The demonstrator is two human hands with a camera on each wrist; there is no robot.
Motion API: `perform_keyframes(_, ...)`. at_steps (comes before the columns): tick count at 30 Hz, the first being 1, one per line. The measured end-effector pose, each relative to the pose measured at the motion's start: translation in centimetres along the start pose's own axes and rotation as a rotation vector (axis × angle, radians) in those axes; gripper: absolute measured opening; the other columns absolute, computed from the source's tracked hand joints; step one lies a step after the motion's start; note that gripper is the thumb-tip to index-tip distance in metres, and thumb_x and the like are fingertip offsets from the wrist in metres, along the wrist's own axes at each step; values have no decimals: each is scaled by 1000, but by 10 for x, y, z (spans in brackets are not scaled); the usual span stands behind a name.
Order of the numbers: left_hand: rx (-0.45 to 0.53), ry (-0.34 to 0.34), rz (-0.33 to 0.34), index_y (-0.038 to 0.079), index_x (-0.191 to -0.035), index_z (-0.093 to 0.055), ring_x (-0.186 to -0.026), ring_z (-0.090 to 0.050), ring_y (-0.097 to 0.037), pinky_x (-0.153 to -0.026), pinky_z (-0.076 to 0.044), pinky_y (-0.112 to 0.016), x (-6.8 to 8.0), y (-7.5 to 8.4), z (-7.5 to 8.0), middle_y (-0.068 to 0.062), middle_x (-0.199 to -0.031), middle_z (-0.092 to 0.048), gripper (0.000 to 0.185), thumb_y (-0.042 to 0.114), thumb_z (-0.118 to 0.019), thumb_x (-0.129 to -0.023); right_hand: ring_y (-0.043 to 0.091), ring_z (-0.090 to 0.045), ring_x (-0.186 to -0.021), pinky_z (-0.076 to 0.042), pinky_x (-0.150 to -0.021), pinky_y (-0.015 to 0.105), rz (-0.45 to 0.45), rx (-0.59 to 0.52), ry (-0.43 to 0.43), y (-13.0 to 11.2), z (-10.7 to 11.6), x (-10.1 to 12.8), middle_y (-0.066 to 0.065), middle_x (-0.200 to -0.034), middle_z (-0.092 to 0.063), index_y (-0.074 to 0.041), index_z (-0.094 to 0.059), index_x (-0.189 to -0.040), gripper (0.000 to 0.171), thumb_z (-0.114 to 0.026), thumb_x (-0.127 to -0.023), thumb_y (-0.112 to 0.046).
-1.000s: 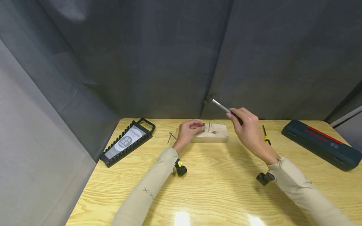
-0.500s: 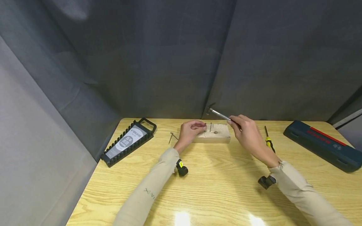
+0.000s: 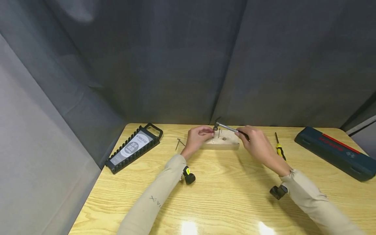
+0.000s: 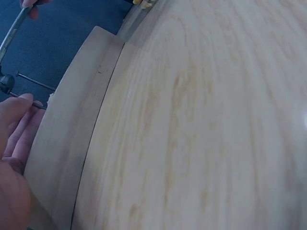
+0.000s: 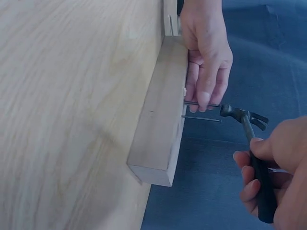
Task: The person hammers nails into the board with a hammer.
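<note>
meanwhile the right hand (image 5: 280,179) grips a hammer (image 5: 244,122) while the left hand (image 5: 206,57) pinches a nail (image 5: 192,103) on the wood block (image 5: 160,115).

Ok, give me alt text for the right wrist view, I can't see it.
The right hand grips a small hammer whose head meets a nail that the left hand pinches against a wooden block. A second nail stands beside it.
</note>
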State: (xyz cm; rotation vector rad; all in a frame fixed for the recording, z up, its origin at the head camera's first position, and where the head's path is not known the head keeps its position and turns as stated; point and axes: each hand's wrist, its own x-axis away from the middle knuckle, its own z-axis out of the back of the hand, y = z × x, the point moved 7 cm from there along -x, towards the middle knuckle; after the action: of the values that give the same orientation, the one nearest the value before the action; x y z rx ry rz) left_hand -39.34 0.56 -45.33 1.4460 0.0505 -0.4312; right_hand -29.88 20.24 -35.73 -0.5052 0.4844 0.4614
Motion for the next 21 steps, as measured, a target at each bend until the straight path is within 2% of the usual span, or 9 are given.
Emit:
perform_keyframes(7, 30, 1, 15, 0, -109, -77, -96, -79, -22, -85, -64, -28, 1, -4, 5, -15, -107, -80, 19, 3, -81, -91, 16, -56, -64, -42, -54, 28, 21, 23, -69, -7, -1, -11, 16, -91, -72, 5, -76, -108, 15, -68, -102, -5)
perform_keyframes(9, 47, 1, 23, -1, -110, -77, -97, -79, -23, -86, -64, -28, 2, -4, 7, -16, -108, -79, 20, 2, -81, -91, 16, -56, -64, -42, -53, 28, 37, 17, -60, -12, 3, -15, 17, -91, -72, 7, -76, -108, 15, -68, -101, -4)
perform_keyframes(11, 57, -3, 27, -1, -111, -77, -98, -79, -23, -86, -64, -28, 4, -4, 8, -16, -108, -79, 20, 2, -81, -91, 16, -54, -64, -40, -54, 27, 63, 4, -7, -18, 11, -19, 16, -87, -71, 8, -75, -109, 14, -69, -100, -2)
perform_keyframes(14, 69, -6, 31, -2, -111, -76, -98, -78, -25, -86, -64, -29, 5, -4, 9, -17, -109, -79, 21, 2, -80, -91, 16, -47, -62, -34, -54, 22, 85, -41, 153, -23, 26, -22, 14, -83, -67, 9, -75, -109, 15, -71, -99, -1)
perform_keyframes(17, 70, 1, 30, -2, -111, -76, -98, -78, -26, -85, -64, -28, 5, -4, 8, -17, -109, -79, 20, 1, -80, -91, 16, -48, -65, -33, -57, 18, 86, -96, 299, -22, 32, -18, 16, -85, -67, 9, -73, -112, 16, -69, -100, -1)
perform_keyframes(19, 71, 3, 27, -2, -110, -77, -99, -78, -27, -85, -64, -28, 4, -3, 7, -17, -109, -79, 19, 0, -79, -91, 15, -49, -64, -34, -56, 16, 81, -113, 305, -18, 24, -12, 17, -86, -66, 11, -72, -113, 16, -67, -101, 1)
perform_keyframes(21, 67, -1, 19, -4, -110, -76, -99, -78, -26, -86, -64, -28, 1, -2, 4, -18, -110, -79, 20, 0, -79, -91, 13, -48, -62, -35, -52, 16, 64, -95, 231, -15, 10, -5, 15, -81, -65, 11, -72, -107, 12, -67, -100, 3)
